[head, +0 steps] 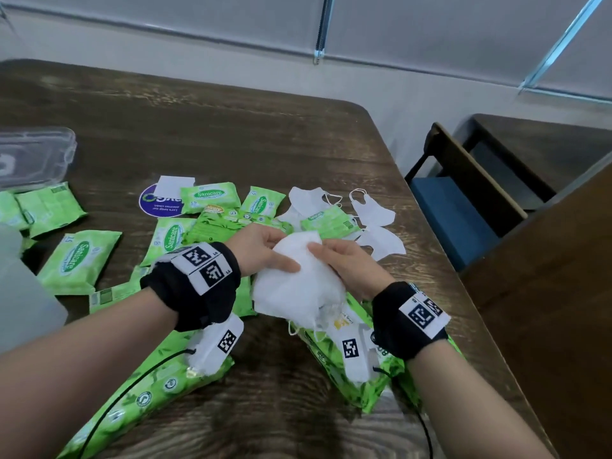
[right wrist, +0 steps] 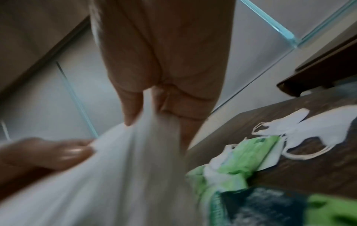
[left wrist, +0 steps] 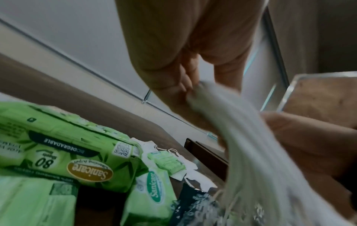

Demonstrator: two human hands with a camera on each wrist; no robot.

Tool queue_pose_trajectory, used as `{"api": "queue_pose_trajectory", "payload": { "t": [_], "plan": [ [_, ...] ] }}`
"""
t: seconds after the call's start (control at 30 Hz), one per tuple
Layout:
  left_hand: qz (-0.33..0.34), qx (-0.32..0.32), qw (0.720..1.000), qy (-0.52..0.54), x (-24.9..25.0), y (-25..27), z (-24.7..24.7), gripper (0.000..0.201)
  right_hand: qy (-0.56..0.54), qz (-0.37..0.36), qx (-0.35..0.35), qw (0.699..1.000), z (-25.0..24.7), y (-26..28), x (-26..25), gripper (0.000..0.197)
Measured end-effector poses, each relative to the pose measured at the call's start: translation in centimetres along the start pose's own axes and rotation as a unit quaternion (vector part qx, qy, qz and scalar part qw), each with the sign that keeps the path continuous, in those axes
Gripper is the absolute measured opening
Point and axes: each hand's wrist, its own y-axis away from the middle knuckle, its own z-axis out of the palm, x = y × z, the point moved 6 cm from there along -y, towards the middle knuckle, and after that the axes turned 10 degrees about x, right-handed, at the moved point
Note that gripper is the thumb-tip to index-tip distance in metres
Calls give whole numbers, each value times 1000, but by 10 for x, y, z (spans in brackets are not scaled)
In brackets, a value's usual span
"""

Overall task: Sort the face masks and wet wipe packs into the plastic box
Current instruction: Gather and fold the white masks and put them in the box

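Both hands pinch a stack of white face masks [head: 298, 283] above the near surface [head: 231, 134]: left hand [head: 261, 250] and right hand [head: 351, 263] at its far edge. Dangling ear loops could snag the wet wipe packs [head: 79, 260] underneath; the plastic box [head: 36, 157] sits far left.

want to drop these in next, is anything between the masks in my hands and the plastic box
Nothing upright blocks it. Both hands hold the mask stack; the plastic box sits far left, with only flat wipe packs on the table between.
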Motion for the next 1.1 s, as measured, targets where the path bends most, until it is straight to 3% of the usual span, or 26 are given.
{"api": "queue_pose_trajectory", "payload": {
  "t": [0.07,0.13,0.23,0.3,0.5,0.57,0.63,0.73,0.8,0.9,1.1],
  "plan": [
    [6,7,1000,-21,-2,-5,0,38,154,16,76,985,-27,-20,16,24],
    [8,15,1000,-9,-5,-9,-1,25,395,11,123,911,-58,-41,32,15],
    [1,21,999,31,-8,-15,-1,22,598,71,57,796,-83,-53,64,24],
    [1,18,999,43,-8,-17,0,23,636,95,9,766,-87,-53,75,21],
    [-6,10,999,44,-11,-20,5,23,671,115,-2,733,-90,-71,92,17],
    [-7,8,999,45,-12,-19,6,22,685,106,7,721,-90,-76,98,7],
    [-6,5,999,45,-14,-19,7,24,692,103,1,715,-88,-79,101,16],
    [-7,4,999,52,-16,-18,5,29,696,89,-15,712,-79,-78,97,17],
    [-8,2,998,55,-18,-18,4,31,701,83,-18,708,-77,-76,94,7],
    [-10,4,999,48,-21,-17,3,35,693,80,-32,716,-77,-72,96,32],
    [-3,-7,999,39,-16,-14,4,26,682,63,-49,727,-67,-57,97,32]
  ]
}}
